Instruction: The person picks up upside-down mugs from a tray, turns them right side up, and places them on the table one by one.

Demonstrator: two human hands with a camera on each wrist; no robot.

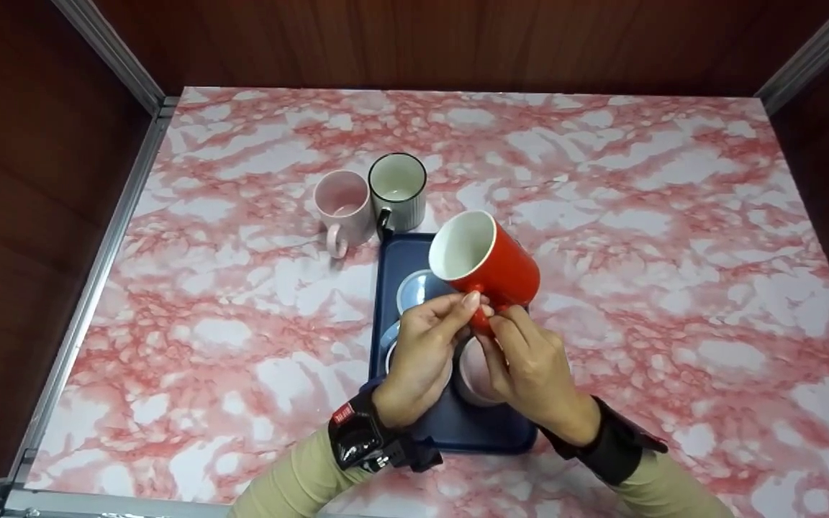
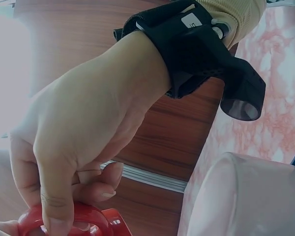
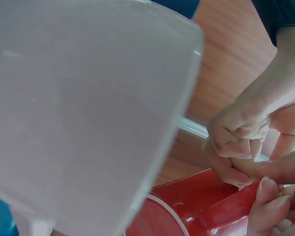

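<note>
A red mug (image 1: 512, 270) with a white inside is held tilted above a blue tray (image 1: 443, 430), its mouth toward the upper left. My left hand (image 1: 425, 352) pinches the mug's handle (image 1: 481, 321) between thumb and fingers. From the other side my right hand (image 1: 533, 363) pinches the same handle near its lower end. In the left wrist view, the left fingers curl over the red handle (image 2: 91, 215). Below the hands on the tray stand a pale pink cup (image 1: 478, 374) and a light blue cup (image 1: 418, 288); other cups there are partly hidden by my left hand.
Beyond the tray's far left corner stand a pink mug (image 1: 346, 208) and a pale ribbed mug (image 1: 404, 205) with a black rim and handle, side by side. The table (image 1: 673, 288) has a red and white marbled top. Dark wood panels (image 1: 458, 43) enclose it.
</note>
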